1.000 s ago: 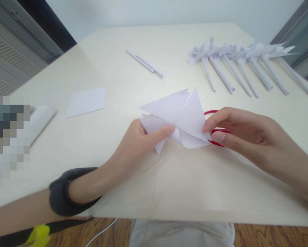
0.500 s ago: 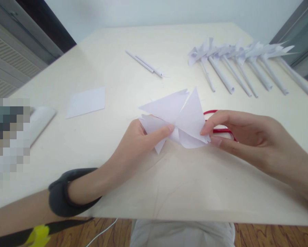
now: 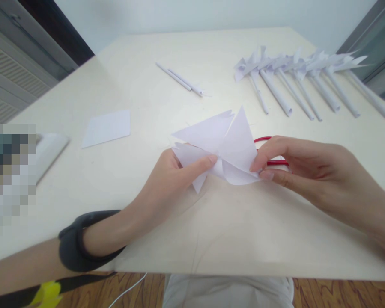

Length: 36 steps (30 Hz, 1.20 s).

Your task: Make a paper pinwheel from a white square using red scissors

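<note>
A white paper pinwheel (image 3: 239, 139) with pointed, cut blades is held above the front part of the table. My left hand (image 3: 182, 173) is closed on it, the thumb pressing near its centre and the other fingers hidden behind the paper. Between the thumb and forefinger of my right hand (image 3: 295, 167) is pinched the right-hand tip of a blade. Red scissor-like handles (image 3: 277, 162) lie on the table behind my right hand; whatever they belong to is hidden by the hand and the paper.
Several paper pinwheels on rolled paper sticks (image 3: 277, 92) lie in a row at the back right. Two thin paper rolls (image 3: 182, 81) rest at the back middle. A white paper sheet (image 3: 107, 128) lies to the left, near a white-edged object (image 3: 52, 147) partly blurred out.
My right thumb and forefinger have closed a little more on the blade tip, shifting slightly left. The left hand keeps its hold on the pinwheel.
</note>
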Available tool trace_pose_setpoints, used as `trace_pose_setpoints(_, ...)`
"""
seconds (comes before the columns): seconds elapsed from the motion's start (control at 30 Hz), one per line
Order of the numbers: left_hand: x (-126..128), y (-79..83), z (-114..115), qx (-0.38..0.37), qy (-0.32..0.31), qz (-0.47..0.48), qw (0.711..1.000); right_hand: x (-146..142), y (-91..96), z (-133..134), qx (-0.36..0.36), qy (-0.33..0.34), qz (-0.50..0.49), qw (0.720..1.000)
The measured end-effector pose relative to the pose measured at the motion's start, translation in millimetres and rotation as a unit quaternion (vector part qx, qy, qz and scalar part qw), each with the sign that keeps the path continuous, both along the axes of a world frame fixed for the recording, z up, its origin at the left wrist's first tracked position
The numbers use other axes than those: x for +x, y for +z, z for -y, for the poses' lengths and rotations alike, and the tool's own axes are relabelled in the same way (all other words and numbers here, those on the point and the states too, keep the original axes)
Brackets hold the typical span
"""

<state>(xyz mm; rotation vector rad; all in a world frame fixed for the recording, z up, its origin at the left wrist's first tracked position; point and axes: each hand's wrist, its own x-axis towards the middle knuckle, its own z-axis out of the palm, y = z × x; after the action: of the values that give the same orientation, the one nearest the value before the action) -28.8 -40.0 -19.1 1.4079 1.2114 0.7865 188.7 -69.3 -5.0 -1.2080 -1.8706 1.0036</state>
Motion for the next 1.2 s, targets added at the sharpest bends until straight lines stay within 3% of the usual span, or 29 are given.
trace_pose_setpoints(0.17,1,-0.3,1,0.001,0.019,0.004,1.0,2,1.1,0,0.018,0.005,0.015,1.0)
trace_pose_setpoints(0.3,2,0.0,1,0.001,0.02,0.019,1.0,0,4.2,3,-0.015,0.002,-0.004,1.0)
trace_pose_setpoints(0.5,5,0.0,2,-0.046,-0.008,0.115,0.992,0,1.9,5,-0.001,-0.008,-0.12,0.993)
trace_pose_setpoints(0.57,5,-0.3,2,-0.074,-0.023,0.128,0.989,4,-2.3,2,0.03,-0.024,-0.082,0.996)
trace_pose_setpoints(0.63,5,-0.7,2,-0.096,-0.039,0.134,0.986,7,-8.0,-2,0.09,-0.009,0.027,0.996)
trace_pose_setpoints(0.73,5,-1.4,3,-0.11,-0.064,0.156,0.98,5,-17.7,-6,0.25,0.09,0.192,0.945)
trace_pose_setpoints(0.8,4,-1.9,2,-0.118,-0.078,0.166,0.976,-3,-22.5,-6,0.351,0.145,0.236,0.895)
trace_pose_setpoints(0.9,4,-1.7,0,-0.137,-0.089,0.183,0.969,-17,-24.3,-1,0.431,0.163,0.27,0.846)
trace_pose_setpoints(1.07,4,0.8,-2,-0.181,-0.11,0.203,0.956,-25,-21.7,8,0.494,0.14,0.339,0.789)
trace_pose_setpoints(1.2,6,2.4,-2,-0.182,-0.116,0.192,0.957,-24,-21.5,9,0.475,0.176,0.337,0.794)
